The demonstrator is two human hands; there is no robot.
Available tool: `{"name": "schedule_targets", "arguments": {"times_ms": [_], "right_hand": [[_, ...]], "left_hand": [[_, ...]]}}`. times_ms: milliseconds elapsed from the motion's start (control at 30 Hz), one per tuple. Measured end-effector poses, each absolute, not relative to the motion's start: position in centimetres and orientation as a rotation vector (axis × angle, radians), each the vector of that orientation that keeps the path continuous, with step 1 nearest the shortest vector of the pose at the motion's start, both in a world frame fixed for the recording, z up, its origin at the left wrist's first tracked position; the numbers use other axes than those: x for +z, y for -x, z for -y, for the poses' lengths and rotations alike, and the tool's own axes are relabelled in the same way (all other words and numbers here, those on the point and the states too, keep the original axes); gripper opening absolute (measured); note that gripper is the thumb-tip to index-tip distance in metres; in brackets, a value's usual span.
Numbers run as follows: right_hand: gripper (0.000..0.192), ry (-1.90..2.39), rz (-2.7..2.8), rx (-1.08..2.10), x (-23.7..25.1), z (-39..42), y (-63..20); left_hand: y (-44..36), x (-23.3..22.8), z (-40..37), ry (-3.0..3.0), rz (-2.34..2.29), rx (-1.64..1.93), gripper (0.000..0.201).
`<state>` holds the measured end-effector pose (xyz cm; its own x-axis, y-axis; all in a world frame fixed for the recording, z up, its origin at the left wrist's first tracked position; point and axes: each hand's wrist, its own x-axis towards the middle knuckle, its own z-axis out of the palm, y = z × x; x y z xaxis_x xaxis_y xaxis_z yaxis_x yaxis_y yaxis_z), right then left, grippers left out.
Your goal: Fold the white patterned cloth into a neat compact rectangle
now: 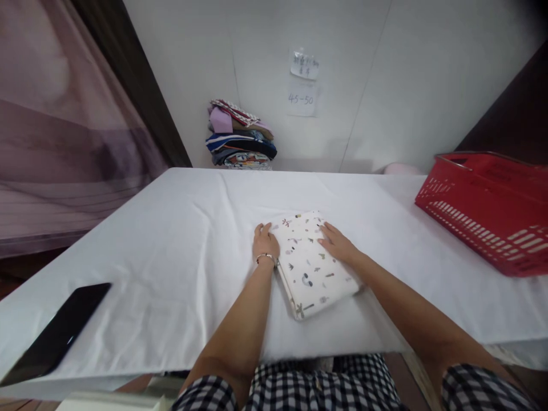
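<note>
A folded white cloth (314, 265) with small printed figures lies on the white-covered table in front of me, turned slightly. Along its left edge rests my left hand (266, 245), fingers extended and a bracelet on the wrist. My right hand (339, 244) is laid flat over the cloth's upper right edge, its fingers spread on the fabric. Neither hand is closed around the cloth. The left thumb is mostly hidden.
A black phone (60, 331) lies at the left of the white tablecloth (171, 245). A red plastic basket (492, 211) stands on the right. Behind the far edge, a stack of folded fabrics (242, 137) sits against the wall, beside paper signs (302, 100). A purplish curtain (64, 125) hangs at left.
</note>
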<state>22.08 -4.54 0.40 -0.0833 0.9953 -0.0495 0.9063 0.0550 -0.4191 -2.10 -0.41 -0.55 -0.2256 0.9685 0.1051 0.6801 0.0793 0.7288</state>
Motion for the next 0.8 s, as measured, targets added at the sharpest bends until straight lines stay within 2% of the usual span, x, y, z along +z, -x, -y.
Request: {"name": "schedule_targets", "arguments": {"times_ms": [167, 300, 433, 567, 633, 800], "right_hand": [[0.064, 2.043, 1.799, 0.57, 0.7, 7.9, -23.9], [0.07, 2.118, 1.576, 0.735, 0.5, 8.7, -24.9], [0.061, 1.955, 1.395, 0.783, -0.1, 8.4, -25.4], [0.058, 1.918, 1.162, 0.726, -0.3, 7.8, -25.8], [0.058, 1.986, 1.137, 0.713, -0.2, 7.8, -26.1], [0.061, 2.248, 1.419, 0.649, 1.0, 9.0, -26.4]], "left_hand": [[2.1, -0.7, 0.4, -1.623, -1.945, 0.977, 0.041], [2.2, -0.9, 0.1, -1.585, -1.88, 1.038, 0.04], [2.3, -1.0, -0.3, -1.542, -1.783, 1.107, 0.041], [2.0, -1.3, -0.5, -1.506, -1.651, 1.143, 0.052], [1.9, -1.4, -0.5, -1.514, -1.611, 1.149, 0.056], [1.5, -1.1, -0.1, -1.458, -1.687, 1.076, 0.052]]}}
